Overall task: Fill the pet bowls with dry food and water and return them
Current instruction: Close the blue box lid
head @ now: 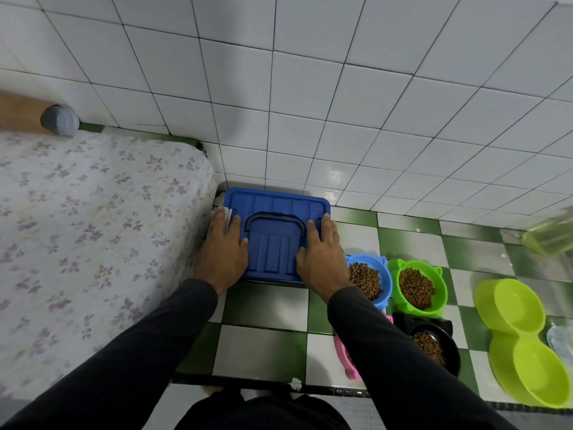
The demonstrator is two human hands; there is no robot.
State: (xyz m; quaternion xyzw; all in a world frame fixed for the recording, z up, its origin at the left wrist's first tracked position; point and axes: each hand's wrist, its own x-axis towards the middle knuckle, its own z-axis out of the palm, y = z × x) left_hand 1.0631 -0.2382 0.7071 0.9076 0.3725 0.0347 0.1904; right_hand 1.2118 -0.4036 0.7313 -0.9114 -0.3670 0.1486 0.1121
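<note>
On the checkered floor (pixel 263 305), I pressed both flat, released grips — left hand (pixel 221 252), right hand (pixel 322 259) — onto the blue container lid (pixel 273 225); filled blue bowl (pixel 369 279) and green bowl (pixel 417 288) sat just beside my right.

Bed (pixel 93 218) left, bowls (pixel 415 287) right
</note>
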